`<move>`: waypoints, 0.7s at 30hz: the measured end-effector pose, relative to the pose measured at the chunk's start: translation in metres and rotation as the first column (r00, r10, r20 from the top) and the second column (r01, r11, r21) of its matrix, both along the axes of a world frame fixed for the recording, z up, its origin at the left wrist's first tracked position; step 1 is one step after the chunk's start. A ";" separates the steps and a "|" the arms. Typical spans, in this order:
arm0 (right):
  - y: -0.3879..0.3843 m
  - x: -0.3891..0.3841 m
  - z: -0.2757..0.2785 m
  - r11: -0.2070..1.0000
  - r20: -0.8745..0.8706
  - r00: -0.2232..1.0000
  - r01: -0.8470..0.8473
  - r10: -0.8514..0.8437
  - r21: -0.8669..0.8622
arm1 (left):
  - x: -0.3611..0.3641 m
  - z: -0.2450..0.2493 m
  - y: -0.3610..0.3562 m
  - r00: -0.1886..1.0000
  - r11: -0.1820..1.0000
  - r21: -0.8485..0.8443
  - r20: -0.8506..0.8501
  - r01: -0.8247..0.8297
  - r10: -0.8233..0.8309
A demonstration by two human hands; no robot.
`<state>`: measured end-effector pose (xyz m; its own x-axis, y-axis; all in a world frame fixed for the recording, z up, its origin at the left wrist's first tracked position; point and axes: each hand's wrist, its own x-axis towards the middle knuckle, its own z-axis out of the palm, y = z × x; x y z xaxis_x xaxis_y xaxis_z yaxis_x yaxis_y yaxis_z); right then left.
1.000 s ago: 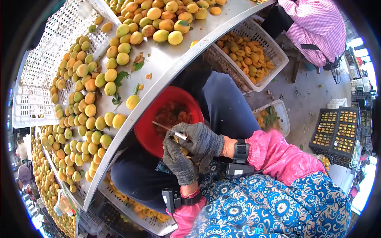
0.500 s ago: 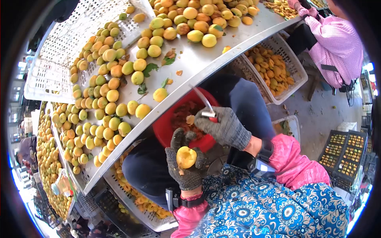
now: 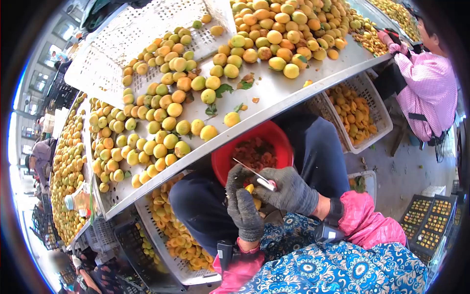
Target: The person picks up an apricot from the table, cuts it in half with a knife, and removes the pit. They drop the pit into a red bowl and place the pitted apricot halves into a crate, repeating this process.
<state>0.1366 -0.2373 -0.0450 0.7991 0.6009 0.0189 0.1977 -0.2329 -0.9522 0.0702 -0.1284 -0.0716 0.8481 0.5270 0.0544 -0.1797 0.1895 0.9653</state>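
My left hand [image 3: 243, 206], in a grey knit glove, curls around a yellow apricot [image 3: 251, 190] just in front of my lap. Pressed against it is my right hand [image 3: 289, 191], also gloved, which grips a small knife [image 3: 254, 175] whose thin blade points left over the fruit. Both hands hover at the near rim of a red bowl [image 3: 223, 157] that holds pits and scraps and rests between my knees, under the edge of the metal table [image 3: 274, 93].
Several loose apricots and leaves cover the table, with a white crate [image 3: 142, 29] behind. White baskets of halved fruit sit below at left [image 3: 171, 250] and right [image 3: 377, 105]. A person in a pink checked top [image 3: 431, 93] works at the right. Black trays [image 3: 431, 225] stand on the floor.
My left hand, which showed an open apricot half palm-up, has closed on fruit again. My right hand has come back down from the bowl and laid the knife against it.
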 end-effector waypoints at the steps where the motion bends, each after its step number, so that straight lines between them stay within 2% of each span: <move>1: 0.000 -0.003 0.000 0.999 0.078 0.996 0.044 -0.043 -0.015 | 0.000 0.000 0.001 0.999 0.999 0.023 -0.026 -0.034 0.034; 2: 0.001 -0.005 0.001 0.998 0.267 0.963 0.028 -0.013 -0.050 | -0.002 0.002 0.001 1.000 0.999 -0.054 -0.014 0.001 -0.001; 5: 0.002 -0.009 -0.004 0.992 0.330 0.944 0.016 0.027 -0.127 | -0.002 0.007 0.004 0.997 0.995 -0.101 -0.069 0.010 -0.017; 6: 0.004 -0.007 0.000 0.995 0.369 0.928 -0.021 0.057 -0.100 | -0.003 0.010 0.008 0.998 0.996 -0.093 -0.063 -0.003 -0.002; 7: 0.005 -0.006 0.001 0.995 0.376 0.924 -0.033 0.066 -0.093 | -0.005 0.012 0.012 0.993 0.999 0.015 -0.114 0.032 -0.030; 9: 0.007 -0.003 0.001 0.978 0.386 0.902 -0.149 0.195 -0.147 | -0.007 0.018 0.020 0.972 0.967 0.224 -0.223 0.118 -0.067; 10: 0.007 0.000 0.001 0.954 0.359 0.884 -0.277 0.299 -0.113 | -0.010 0.023 0.024 0.974 0.967 0.232 -0.217 0.108 -0.057; 11: 0.011 0.000 0.003 0.953 0.366 0.880 -0.283 0.303 -0.109 | -0.013 0.031 0.029 0.964 0.993 0.049 -0.249 0.109 -0.094; 13: 0.018 0.000 0.010 0.927 0.108 0.932 -0.358 0.347 0.111 | -0.019 0.042 0.042 0.941 0.942 -0.319 -0.276 0.101 -0.195; 14: 0.020 -0.001 0.015 0.905 -0.024 0.932 -0.345 0.362 0.249 | -0.023 0.033 0.059 0.972 0.681 -0.732 -0.149 0.015 -0.182; 15: 0.020 0.001 0.022 0.902 -0.017 0.930 -0.351 0.367 0.250 | -0.026 0.052 0.066 0.979 0.873 -0.479 -0.202 -0.088 -0.013; 16: 0.020 0.003 0.028 0.912 -0.025 0.934 -0.343 0.357 0.226 | -0.049 0.010 0.099 0.997 0.875 -0.479 -0.057 -0.073 0.052; 17: 0.020 0.006 0.031 0.921 -0.034 0.938 -0.333 0.346 0.202 | -0.070 -0.017 0.141 0.952 0.789 -0.564 0.295 0.245 -0.084; 18: 0.020 0.005 0.020 0.927 -0.100 0.951 -0.256 0.292 0.273 | -0.070 0.018 0.139 0.985 0.907 -0.412 0.093 -0.093 0.143; 19: 0.020 0.009 0.011 0.928 -0.094 0.953 -0.252 0.287 0.274 | -0.058 0.063 0.129 0.886 0.859 -0.216 -0.124 -0.463 0.447; 20: 0.020 0.016 0.003 0.940 -0.062 0.949 -0.294 0.308 0.172 | -0.086 0.038 0.169 0.962 0.940 -0.208 -0.055 -0.272 0.266; 21: 0.019 0.023 -0.005 0.945 -0.034 0.945 -0.322 0.325 0.062 | -0.090 0.055 0.168 0.942 0.950 -0.021 -0.135 -0.312 0.306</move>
